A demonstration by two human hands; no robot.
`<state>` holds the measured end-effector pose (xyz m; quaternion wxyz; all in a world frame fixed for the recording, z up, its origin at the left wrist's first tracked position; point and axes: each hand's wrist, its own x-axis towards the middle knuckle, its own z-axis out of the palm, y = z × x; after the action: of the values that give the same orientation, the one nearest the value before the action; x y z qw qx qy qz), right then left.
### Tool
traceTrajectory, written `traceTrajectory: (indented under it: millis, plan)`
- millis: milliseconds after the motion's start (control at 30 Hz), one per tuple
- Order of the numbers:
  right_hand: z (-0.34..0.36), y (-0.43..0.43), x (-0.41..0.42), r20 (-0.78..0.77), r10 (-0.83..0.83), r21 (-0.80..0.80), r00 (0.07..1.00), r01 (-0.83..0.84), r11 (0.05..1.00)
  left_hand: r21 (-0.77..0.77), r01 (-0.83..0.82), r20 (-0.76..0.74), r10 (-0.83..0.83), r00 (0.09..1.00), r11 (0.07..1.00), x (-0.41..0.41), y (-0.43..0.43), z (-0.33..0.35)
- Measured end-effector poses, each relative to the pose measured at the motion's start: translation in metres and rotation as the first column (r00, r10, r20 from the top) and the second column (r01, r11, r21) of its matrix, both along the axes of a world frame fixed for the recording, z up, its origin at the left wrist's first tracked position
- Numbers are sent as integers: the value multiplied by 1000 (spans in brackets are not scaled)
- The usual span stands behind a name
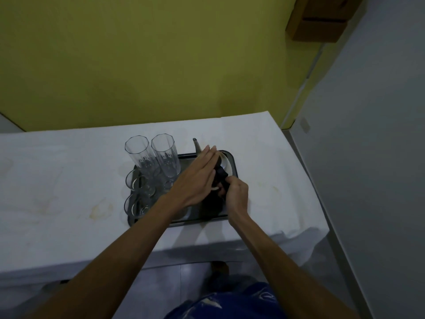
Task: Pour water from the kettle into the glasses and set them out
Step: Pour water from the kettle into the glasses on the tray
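A dark tray (233, 168) lies on the table with a metal kettle (224, 161) at its right side, spout (196, 143) pointing away. My right hand (236, 194) is closed around the kettle's black handle (222, 176). My left hand (195, 178) rests flat over the kettle's top, fingers straight, hiding most of the body. Two tall clear glasses (140, 155) (166, 155) stand upright at the tray's back left. In front of them are two shorter glasses (134, 183) (132, 204). All of them look empty.
The white-covered table (69, 185) carries faint brownish stains. Its front edge runs close to my body and its right edge is near a grey wall (368, 157). A yellow-green wall stands behind. A brown box (322, 19) hangs high on the right.
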<state>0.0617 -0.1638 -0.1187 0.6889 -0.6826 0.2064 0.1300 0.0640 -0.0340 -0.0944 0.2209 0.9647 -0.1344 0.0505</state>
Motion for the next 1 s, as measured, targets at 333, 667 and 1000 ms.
traceTrajectory:
  millis: [333,667,1000]
  plan:
    - [21,-8,25,8,1,10,1000,-1,1000,-10,-78,-33,78,996,997,7,-10,14]
    - [72,-23,49,140,132,-23,981,-130,991,-129,-181,135,198,971,975,6,-20,55]
    - [113,-16,62,155,251,-86,955,-240,967,-269,-300,97,336,937,915,0,-20,76]
